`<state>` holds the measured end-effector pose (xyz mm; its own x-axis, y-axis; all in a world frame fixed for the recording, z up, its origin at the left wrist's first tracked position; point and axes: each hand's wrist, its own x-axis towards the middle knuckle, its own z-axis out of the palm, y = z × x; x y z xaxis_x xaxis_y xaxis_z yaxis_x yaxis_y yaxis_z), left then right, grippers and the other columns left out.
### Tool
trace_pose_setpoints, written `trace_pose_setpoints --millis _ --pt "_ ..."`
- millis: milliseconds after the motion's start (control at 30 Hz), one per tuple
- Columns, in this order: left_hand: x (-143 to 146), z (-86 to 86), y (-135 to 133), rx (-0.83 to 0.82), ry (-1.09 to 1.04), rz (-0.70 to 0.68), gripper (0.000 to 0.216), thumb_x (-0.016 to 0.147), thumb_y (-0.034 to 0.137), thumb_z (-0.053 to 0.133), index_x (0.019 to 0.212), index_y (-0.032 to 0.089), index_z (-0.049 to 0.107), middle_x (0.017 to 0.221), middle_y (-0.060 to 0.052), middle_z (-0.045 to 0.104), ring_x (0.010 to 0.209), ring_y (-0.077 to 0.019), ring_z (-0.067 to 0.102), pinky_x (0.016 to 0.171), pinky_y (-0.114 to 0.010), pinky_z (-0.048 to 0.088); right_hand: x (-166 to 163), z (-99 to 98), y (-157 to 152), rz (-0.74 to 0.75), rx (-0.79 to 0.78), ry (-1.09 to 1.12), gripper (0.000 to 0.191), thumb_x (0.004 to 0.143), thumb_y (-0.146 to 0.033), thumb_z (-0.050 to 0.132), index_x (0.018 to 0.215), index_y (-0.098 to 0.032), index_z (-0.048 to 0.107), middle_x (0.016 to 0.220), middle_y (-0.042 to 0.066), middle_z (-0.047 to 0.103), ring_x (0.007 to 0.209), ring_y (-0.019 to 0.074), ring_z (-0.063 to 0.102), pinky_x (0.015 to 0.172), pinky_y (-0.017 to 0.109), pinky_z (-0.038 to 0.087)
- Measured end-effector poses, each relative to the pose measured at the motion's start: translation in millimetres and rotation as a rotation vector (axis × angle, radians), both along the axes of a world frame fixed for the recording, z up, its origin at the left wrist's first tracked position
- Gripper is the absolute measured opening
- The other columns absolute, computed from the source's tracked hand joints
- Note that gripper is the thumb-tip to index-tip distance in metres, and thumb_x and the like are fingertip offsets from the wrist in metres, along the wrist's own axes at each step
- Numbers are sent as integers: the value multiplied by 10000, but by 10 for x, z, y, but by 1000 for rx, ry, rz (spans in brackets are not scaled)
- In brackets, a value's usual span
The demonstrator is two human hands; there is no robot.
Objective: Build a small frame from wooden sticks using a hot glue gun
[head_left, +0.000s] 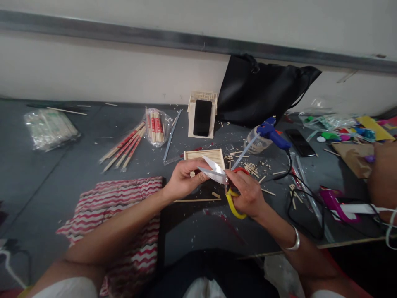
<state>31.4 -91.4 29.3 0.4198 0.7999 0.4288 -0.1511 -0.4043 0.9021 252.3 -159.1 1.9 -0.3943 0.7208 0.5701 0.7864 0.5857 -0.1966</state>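
My left hand [185,177] pinches a thin, pale, folded strip [214,169], seemingly tape or paper, in front of me. My right hand [246,192] is closed around yellow-and-red handled scissors [233,203], whose blades meet the strip. Both hands hover just above the grey surface, over a flat panel of wooden sticks [205,156]. A single long stick [197,200] lies under my left wrist.
A blue glue gun [273,133] with black cord, a stick box holding a phone [202,116], a black bag [263,93], chopstick packs [156,126], loose chopsticks [124,147] and a striped cloth [124,215] surround me. Another person's arm [383,174] is at right.
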Motion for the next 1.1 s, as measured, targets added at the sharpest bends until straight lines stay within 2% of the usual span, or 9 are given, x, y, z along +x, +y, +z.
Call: trace_pose_setpoints --millis 200,433,567,767,933,1100 --pt "-18 -2 27 34 49 -3 432 873 585 741 741 176 776 721 -64 746 659 -163 655 651 -273 533 20 -26 7 -4 -59 4 514 858 -130 563 1362 -199 633 814 42 669 714 201 641 658 296 553" --pt "-64 -13 93 82 54 -56 375 906 537 725 796 184 790 764 -70 775 683 -160 700 691 -266 568 -31 84 61 -29 102 -33 378 875 -187 586 1246 -187 660 800 46 664 723 211 640 646 311 527" --pt "-75 -6 117 117 55 -84 355 912 517 725 806 184 791 782 -79 785 705 -167 717 701 -265 571 -47 108 61 -16 109 -26 422 848 -169 598 1267 -188 642 809 41 656 730 215 635 661 309 523" --pt "-58 9 126 116 72 -105 474 900 630 681 764 185 775 778 -92 784 714 -183 724 710 -282 580 -45 58 46 -7 97 -8 432 850 -162 597 1280 -177 634 817 45 651 737 223 634 663 314 524" --pt "-54 -39 126 147 46 -80 450 920 597 677 798 174 774 784 -87 791 700 -164 725 689 -252 578 -37 26 42 -18 65 -3 477 845 -152 600 1319 -185 641 841 53 653 769 225 632 678 317 524" --pt "-50 -68 115 172 20 -81 430 942 555 673 818 157 778 770 -78 783 700 -156 720 676 -236 568 -22 22 34 -17 107 -42 437 852 -159 598 1287 -154 639 814 45 660 710 208 621 631 301 511"
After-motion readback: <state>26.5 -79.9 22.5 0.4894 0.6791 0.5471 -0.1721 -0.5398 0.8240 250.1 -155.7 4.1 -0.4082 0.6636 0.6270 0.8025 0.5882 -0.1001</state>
